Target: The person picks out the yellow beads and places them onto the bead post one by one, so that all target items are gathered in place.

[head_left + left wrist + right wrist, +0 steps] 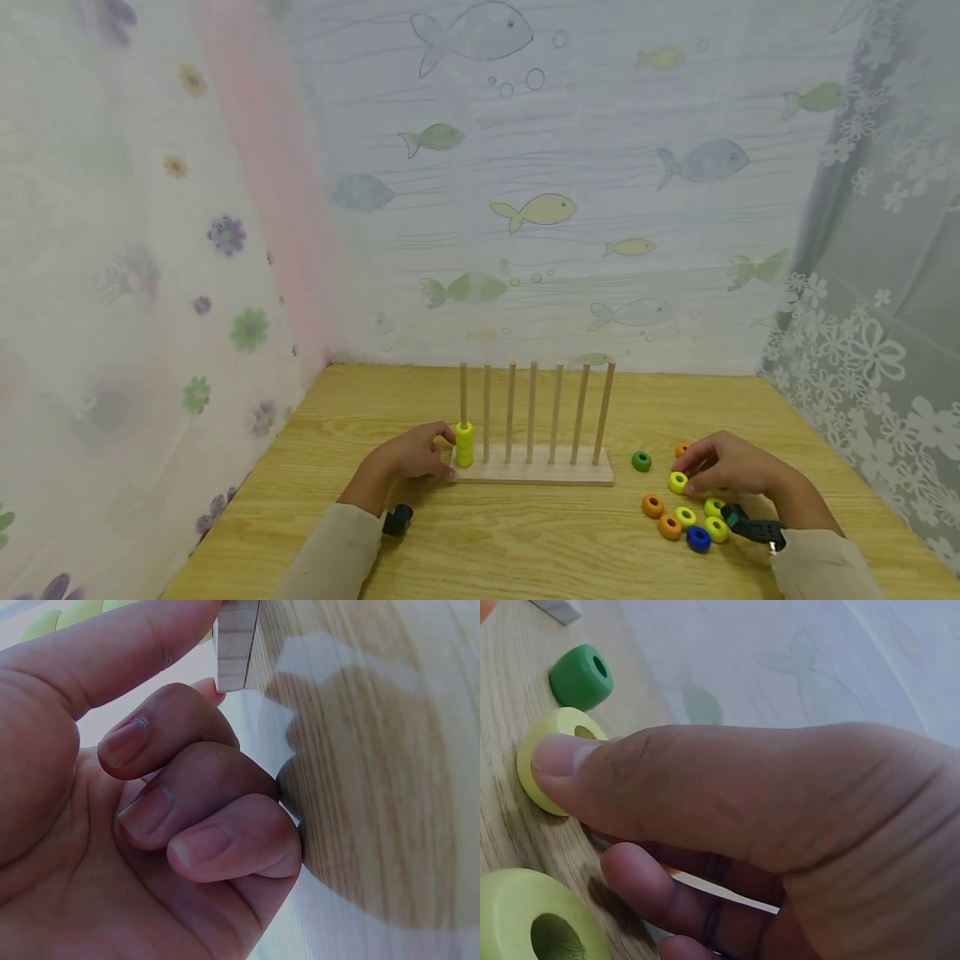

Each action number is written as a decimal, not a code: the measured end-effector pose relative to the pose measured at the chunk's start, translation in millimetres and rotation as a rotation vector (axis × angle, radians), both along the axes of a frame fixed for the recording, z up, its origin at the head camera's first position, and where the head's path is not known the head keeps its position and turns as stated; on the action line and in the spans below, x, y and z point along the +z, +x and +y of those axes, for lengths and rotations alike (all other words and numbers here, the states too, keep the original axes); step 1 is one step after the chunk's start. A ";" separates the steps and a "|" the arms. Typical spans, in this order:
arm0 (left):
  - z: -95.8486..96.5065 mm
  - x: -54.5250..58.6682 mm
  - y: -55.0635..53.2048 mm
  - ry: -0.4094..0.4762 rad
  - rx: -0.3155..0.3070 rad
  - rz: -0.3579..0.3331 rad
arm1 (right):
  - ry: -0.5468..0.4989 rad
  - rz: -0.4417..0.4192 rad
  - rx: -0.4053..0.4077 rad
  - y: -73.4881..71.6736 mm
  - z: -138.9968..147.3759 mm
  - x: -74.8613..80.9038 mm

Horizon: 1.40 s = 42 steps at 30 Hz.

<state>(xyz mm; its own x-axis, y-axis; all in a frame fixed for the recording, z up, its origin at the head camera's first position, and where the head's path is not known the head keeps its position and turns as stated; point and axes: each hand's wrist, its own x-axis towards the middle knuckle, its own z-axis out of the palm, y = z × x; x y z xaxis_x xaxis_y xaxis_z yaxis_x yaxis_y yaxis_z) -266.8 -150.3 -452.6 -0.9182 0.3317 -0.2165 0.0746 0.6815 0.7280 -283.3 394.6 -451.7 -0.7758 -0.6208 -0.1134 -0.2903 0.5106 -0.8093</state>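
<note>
A wooden peg rack [532, 468] with several upright pegs stands mid-table. Yellow beads [464, 445] are stacked on its leftmost peg. At that end my left hand [411, 454] holds the base between thumb and forefinger; its other fingers curl into the palm [202, 787]. To the right, my right hand [731, 467] pinches a yellow bead [678, 482] at the tabletop, its thumb [667, 787] across the bead's near side. The right forefinger is mostly hidden behind the thumb in the right wrist view. A green bead [581, 679] sits just past the pinched one.
Around the right hand lie loose beads: orange [652, 505], yellow [686, 517] and blue [698, 539]. Another orange bead [682, 450] is partly behind the right fingers. Patterned curtains [525, 167] enclose the wooden table [480, 550] at the back and sides.
</note>
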 end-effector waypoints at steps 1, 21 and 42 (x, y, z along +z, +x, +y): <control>0.0 -0.3 -0.2 -0.001 -0.001 0.000 | 0.000 0.001 -0.001 0.2 -0.2 0.3; 0.4 0.6 1.4 0.001 0.003 -0.012 | 0.014 0.050 -0.082 5.2 -10.6 12.0; 0.8 2.8 2.1 0.003 0.003 -0.008 | 0.061 0.258 -0.183 10.3 -35.8 37.0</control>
<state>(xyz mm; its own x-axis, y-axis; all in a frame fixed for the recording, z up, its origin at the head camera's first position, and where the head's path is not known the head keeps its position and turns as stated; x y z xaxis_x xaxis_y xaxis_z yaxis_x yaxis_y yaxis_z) -264.7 -149.6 -449.8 -0.9173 0.3300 -0.2230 0.0667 0.6793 0.7309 -273.0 358.8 -414.6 -0.8818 -0.4665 0.0687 -0.3806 0.6182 -0.6877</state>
